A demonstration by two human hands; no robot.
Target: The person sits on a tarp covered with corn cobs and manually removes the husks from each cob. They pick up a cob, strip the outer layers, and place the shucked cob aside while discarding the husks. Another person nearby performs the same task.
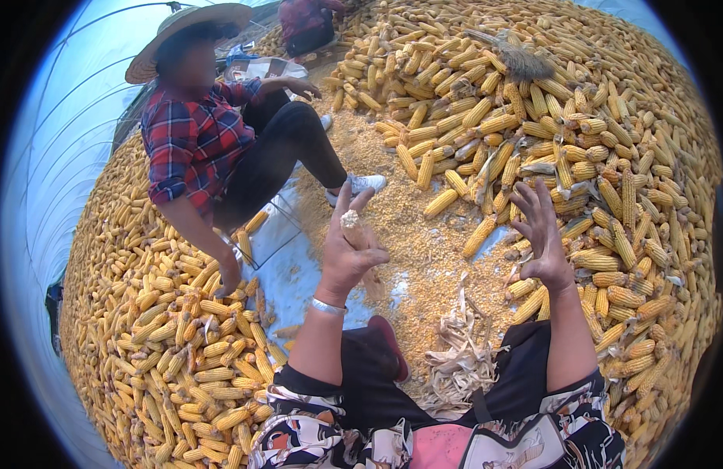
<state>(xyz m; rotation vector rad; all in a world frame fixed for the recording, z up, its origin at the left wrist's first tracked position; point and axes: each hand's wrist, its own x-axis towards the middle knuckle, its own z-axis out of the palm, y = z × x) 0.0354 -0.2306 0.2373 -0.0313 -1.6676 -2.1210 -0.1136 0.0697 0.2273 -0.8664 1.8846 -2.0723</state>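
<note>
My left hand (344,262), with a pale band at the wrist, is raised in the middle of the view. A stripped corncob (350,220) is held in it, its pale end showing between fingers and thumb. My right hand (546,242) is lifted on the right with fingers spread and curved, holding nothing. Behind that hand rises a large heap of yellow corn ears (623,258). Below and between my hands, loose kernels (424,258) cover the ground, and dry husks (459,363) lie in a pile by my legs.
A person in a plaid shirt (193,141) and straw hat sits at the left, one hand on another corn heap (174,367). A thin metal frame (277,230) stands beside them. Farther back is a second person (306,27). A brush-like bundle (525,64) lies on the far heap.
</note>
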